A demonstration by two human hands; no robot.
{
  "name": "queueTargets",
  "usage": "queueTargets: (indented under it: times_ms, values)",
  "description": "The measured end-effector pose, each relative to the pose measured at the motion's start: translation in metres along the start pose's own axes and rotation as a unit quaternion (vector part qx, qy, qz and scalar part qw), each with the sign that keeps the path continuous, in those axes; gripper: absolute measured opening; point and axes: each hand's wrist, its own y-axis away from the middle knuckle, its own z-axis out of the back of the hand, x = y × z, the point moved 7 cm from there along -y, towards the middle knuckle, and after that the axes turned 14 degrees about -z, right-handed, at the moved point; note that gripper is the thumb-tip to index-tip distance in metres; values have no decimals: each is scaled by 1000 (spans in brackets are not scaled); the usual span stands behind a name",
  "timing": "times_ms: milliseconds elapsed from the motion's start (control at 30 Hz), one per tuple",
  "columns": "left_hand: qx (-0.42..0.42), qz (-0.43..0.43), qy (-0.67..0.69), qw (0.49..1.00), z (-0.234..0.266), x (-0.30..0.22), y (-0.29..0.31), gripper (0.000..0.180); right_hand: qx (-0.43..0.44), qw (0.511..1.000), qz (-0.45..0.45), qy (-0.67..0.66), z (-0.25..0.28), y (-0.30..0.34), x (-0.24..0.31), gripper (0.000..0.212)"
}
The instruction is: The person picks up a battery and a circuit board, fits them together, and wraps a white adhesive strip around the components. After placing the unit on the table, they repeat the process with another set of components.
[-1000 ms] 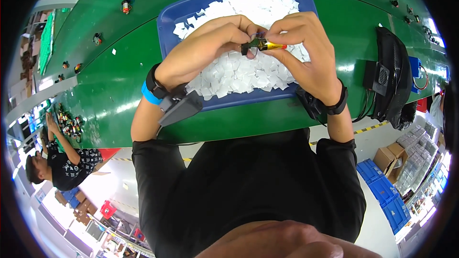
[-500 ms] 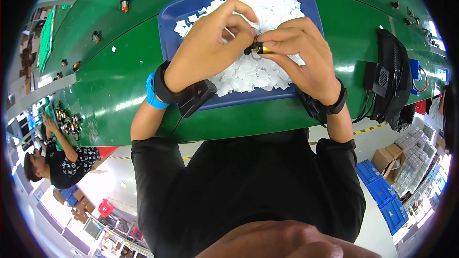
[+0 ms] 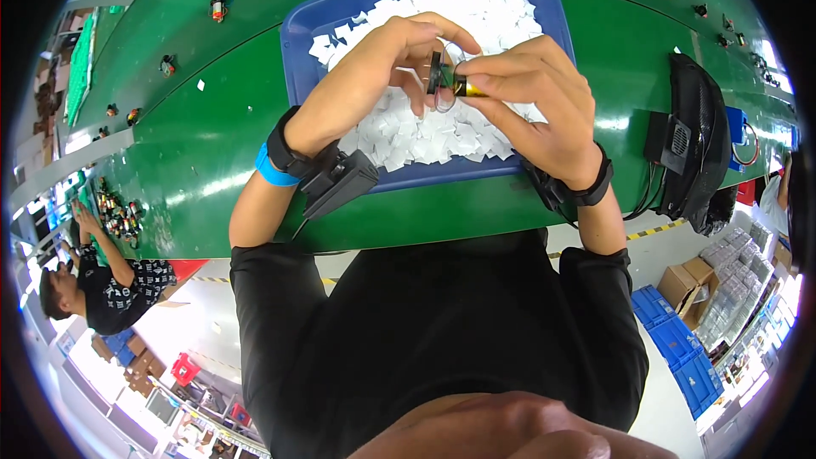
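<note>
In my right hand [image 3: 544, 89], a small gold-yellow cylinder [image 3: 467, 87] with a dark end is pinched between thumb and fingers. Thin wires [image 3: 447, 104] loop from it to a flat black round part [image 3: 434, 75] standing edge-on at its left. My left hand [image 3: 374, 68] curves around the black part with its fingers spread apart; whether a fingertip touches that part is hard to see. Both hands are above a blue tray [image 3: 299, 59] filled with small white paper squares [image 3: 425, 132].
Several small wired parts lie about the green table [image 3: 204, 144], one with a red-and-gold cylinder [image 3: 218, 8] at the far left. A black bag [image 3: 697, 144] and a black box [image 3: 667, 138] stand at right. Left, another person [image 3: 119, 289] works beside a pile of parts [image 3: 119, 217].
My left hand has turned and its fingers have spread, uncovering the black part, which now stands edge-on. My right hand keeps its pinch on the cylinder in nearly the same place.
</note>
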Motion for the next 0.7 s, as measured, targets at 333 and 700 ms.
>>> queueTargets:
  times_ms: [333,700]
  values:
    - [23,-35,-77,996,0,3,5,26,-24,998,-5,59,4,1,-2,26]
    - [29,-48,-52,997,-6,3,7,28,-49,996,-40,71,10,-1,-8,23]
